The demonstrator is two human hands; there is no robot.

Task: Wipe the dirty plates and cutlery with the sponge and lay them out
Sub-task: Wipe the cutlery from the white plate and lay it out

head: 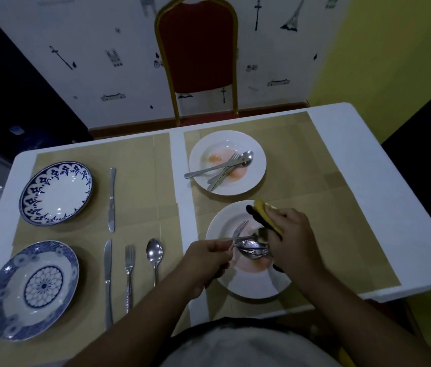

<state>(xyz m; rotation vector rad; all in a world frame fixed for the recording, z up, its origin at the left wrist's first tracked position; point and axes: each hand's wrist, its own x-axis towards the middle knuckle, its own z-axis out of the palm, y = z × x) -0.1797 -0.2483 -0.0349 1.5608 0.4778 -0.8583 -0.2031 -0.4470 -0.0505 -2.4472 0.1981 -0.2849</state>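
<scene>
My left hand [205, 263] grips the handle of a spoon [258, 234] over the near white plate [248, 287], which has an orange smear. My right hand [292, 242] holds a yellow and black sponge [264, 217] against the spoon's bowl. A fork [240, 229] and more cutlery [252, 250] lie on that plate. Behind it a second stained white plate [206, 147] carries a spoon and forks [226, 168]. On the left mat lie two blue-patterned plates, one far [55, 193] and one near [30, 290], with two knives [112, 200], a fork [129, 274] and a spoon [154, 254] beside them.
The white table [341, 123] holds two tan placemats [328, 181]. A red chair [198, 49] with a gold frame stands beyond the far edge. The table's right edge drops off near a yellow wall.
</scene>
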